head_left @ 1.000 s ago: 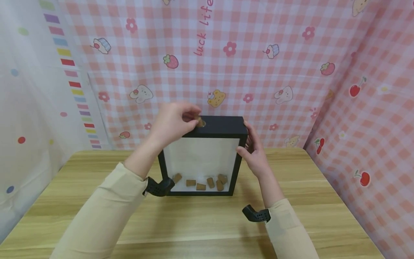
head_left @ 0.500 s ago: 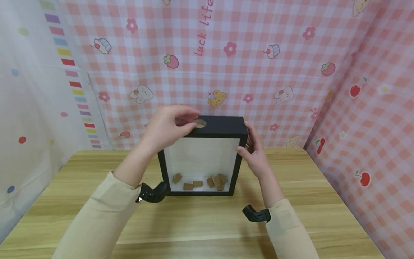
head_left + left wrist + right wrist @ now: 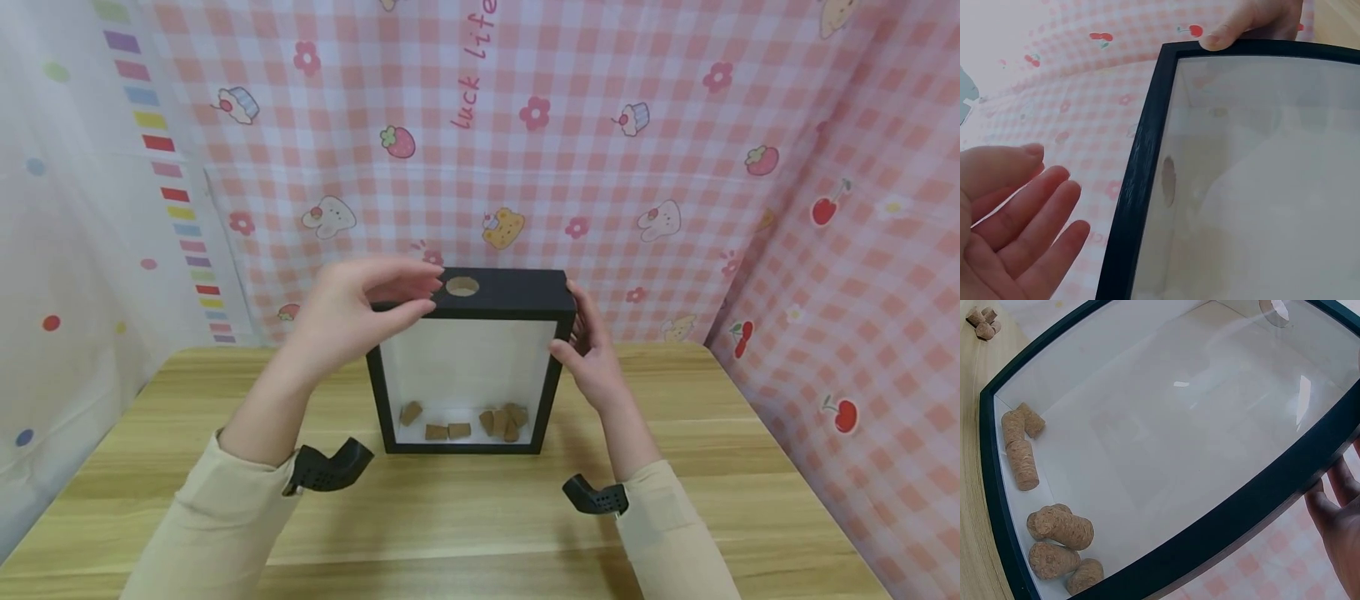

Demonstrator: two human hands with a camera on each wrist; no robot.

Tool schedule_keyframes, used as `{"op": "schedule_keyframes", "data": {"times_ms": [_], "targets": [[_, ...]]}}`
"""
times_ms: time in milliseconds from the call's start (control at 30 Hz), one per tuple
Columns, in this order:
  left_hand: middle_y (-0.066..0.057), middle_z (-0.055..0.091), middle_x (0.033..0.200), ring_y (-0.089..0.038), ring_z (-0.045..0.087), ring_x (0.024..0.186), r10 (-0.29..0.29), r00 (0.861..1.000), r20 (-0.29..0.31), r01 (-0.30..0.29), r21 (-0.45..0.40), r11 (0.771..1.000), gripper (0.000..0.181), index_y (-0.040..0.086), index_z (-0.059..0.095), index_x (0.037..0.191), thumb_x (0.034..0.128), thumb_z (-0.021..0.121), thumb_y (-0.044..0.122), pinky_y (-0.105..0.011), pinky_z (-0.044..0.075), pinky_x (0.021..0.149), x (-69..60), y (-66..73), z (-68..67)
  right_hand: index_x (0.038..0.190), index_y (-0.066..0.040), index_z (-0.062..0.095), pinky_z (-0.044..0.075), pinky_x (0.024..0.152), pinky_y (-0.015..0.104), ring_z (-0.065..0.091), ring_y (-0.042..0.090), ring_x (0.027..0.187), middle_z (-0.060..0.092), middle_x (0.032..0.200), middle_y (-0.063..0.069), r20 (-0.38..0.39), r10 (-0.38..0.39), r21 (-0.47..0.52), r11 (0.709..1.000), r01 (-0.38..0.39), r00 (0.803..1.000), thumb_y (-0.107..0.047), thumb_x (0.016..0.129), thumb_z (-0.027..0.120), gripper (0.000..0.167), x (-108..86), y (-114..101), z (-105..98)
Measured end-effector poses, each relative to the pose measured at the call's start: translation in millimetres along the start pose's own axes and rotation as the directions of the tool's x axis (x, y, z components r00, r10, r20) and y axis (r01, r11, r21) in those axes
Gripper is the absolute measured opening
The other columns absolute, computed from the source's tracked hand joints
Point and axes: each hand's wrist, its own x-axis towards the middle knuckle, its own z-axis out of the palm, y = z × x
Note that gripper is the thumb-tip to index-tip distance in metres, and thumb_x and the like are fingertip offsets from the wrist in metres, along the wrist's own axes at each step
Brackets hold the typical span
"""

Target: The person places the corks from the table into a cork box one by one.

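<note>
A black shadow box frame [image 3: 517, 292] with a clear front and white inside stands upright on the table. Its top has a round hole [image 3: 462, 287]. Several corks [image 3: 1063, 528] lie at the bottom inside, most in a pile toward the right end. My left hand [image 3: 352, 312] hovers by the top left corner, fingers spread from the thumb and holding nothing; the left wrist view shows it apart from the frame. My right hand [image 3: 596, 362] grips the upper right side, thumb on the front edge and fingers round the side, partly hidden.
Several more corks [image 3: 984, 324] lie on the wooden table [image 3: 450, 533] outside the frame, seen in the right wrist view; in the head view my left arm hides them. A pink checked curtain [image 3: 525, 183] hangs behind, and another cloth [image 3: 862, 350] at the right.
The cork my left hand pinched at the hole has gone; another cork now lies in the pile inside. My left hand has drawn back left and its fingers have parted. My right hand stays.
</note>
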Motion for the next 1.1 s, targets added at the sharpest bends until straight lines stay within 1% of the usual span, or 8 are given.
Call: {"op": "schedule_keyframes", "data": {"times_ms": [267, 433, 500, 600, 700, 833, 1000, 1100], "targets": [[-0.001, 0.074, 0.105, -0.010, 0.069, 0.095, 0.093, 0.996, -0.007, -0.093, 0.027, 0.995, 0.032, 0.005, 0.072, 0.119, 0.0866, 0.076, 0.002, -0.028, 0.056, 0.081, -21.3, -12.5, -8.4, 0.152, -0.025, 0.039, 0.047, 0.088, 0.027, 0.051, 0.018, 0.119, 0.050, 0.143, 0.002, -0.002, 0.022, -0.008, 1.000, -0.022, 1.000, -0.023, 0.093, 0.073, 0.068, 0.1, 0, 0], [0.001, 0.073, 0.102, -0.011, 0.068, 0.095, 0.093, 0.996, 0.000, -0.093, 0.005, 0.996, 0.034, 0.007, 0.072, 0.118, 0.0853, 0.077, 0.000, -0.024, 0.054, 0.084, -36.0, -27.8, -11.3, 0.152, -0.026, 0.040, 0.047, 0.089, 0.027, 0.051, 0.019, 0.119, 0.050, 0.143, 0.002, -0.005, 0.031, -0.010, 0.999, -0.031, 1.000, -0.010, 0.094, 0.069, 0.067, 0.1, -1, 0], [0.002, 0.074, 0.102, -0.011, 0.068, 0.096, 0.077, 0.997, 0.015, -0.077, 0.000, 0.997, 0.035, 0.008, 0.072, 0.119, 0.0854, 0.076, -0.001, -0.022, 0.053, 0.088, -42.4, -35.9, -12.3, 0.152, -0.025, 0.040, 0.047, 0.089, 0.027, 0.051, 0.019, 0.119, 0.051, 0.142, 0.002, -0.007, 0.028, -0.007, 1.000, -0.028, 1.000, -0.010, 0.094, 0.069, 0.066, -0.1, -1, 0], [0.001, 0.074, 0.103, -0.012, 0.068, 0.097, 0.036, 0.998, 0.043, -0.035, -0.012, 0.999, 0.035, 0.008, 0.071, 0.120, 0.0861, 0.076, 0.000, -0.019, 0.050, 0.091, -53.8, -48.5, -15.0, 0.152, -0.026, 0.040, 0.047, 0.087, 0.026, 0.051, 0.018, 0.117, 0.051, 0.142, 0.002, -0.003, 0.016, 0.004, 1.000, -0.016, 1.000, -0.021, 0.093, 0.072, 0.067, 0.1, -1, 0], [0.000, 0.074, 0.105, -0.012, 0.068, 0.099, -0.038, 0.997, 0.071, 0.039, -0.007, 0.999, 0.033, 0.010, 0.071, 0.120, 0.0885, 0.075, 0.004, -0.017, 0.047, 0.092, -66.5, -61.0, -17.9, 0.152, -0.026, 0.040, 0.047, 0.085, 0.025, 0.051, 0.016, 0.116, 0.051, 0.142, 0.001, 0.000, 0.005, 0.010, 1.000, -0.005, 1.000, -0.034, 0.090, 0.074, 0.071, 0.3, 0, 0], [-0.002, 0.073, 0.107, -0.012, 0.067, 0.102, -0.147, 0.986, 0.080, 0.150, -0.032, 0.988, 0.027, 0.009, 0.072, 0.118, 0.0907, 0.074, 0.010, -0.017, 0.048, 0.090, -84.7, -81.2, -20.9, 0.151, -0.026, 0.041, 0.047, 0.085, 0.025, 0.052, 0.017, 0.116, 0.051, 0.142, 0.002, -0.001, 0.003, 0.009, 1.000, -0.003, 1.000, -0.039, 0.088, 0.075, 0.072, 0.1, 0, 0], [-0.009, 0.071, 0.113, -0.008, 0.066, 0.103, -0.215, 0.974, 0.067, 0.220, -0.068, 0.973, 0.025, 0.004, 0.071, 0.117, 0.0925, 0.071, 0.008, -0.019, 0.052, 0.086, -110.2, -113.5, -28.1, 0.151, -0.026, 0.041, 0.047, 0.084, 0.025, 0.051, 0.019, 0.115, 0.051, 0.142, 0.002, -0.007, 0.016, -0.005, 1.000, -0.016, 1.000, -0.033, 0.090, 0.074, 0.070, -0.5, -2, 0], [-0.010, 0.071, 0.115, -0.005, 0.065, 0.103, -0.236, 0.970, 0.059, 0.239, -0.053, 0.970, 0.026, 0.003, 0.070, 0.119, 0.0936, 0.070, 0.008, -0.017, 0.051, 0.085, -127.1, -134.6, -35.3, 0.151, -0.026, 0.040, 0.047, 0.085, 0.026, 0.051, 0.020, 0.115, 0.051, 0.142, 0.002, -0.011, 0.027, -0.011, 1.000, -0.027, 1.000, -0.018, 0.094, 0.072, 0.066, -0.6, -3, 0]]}}
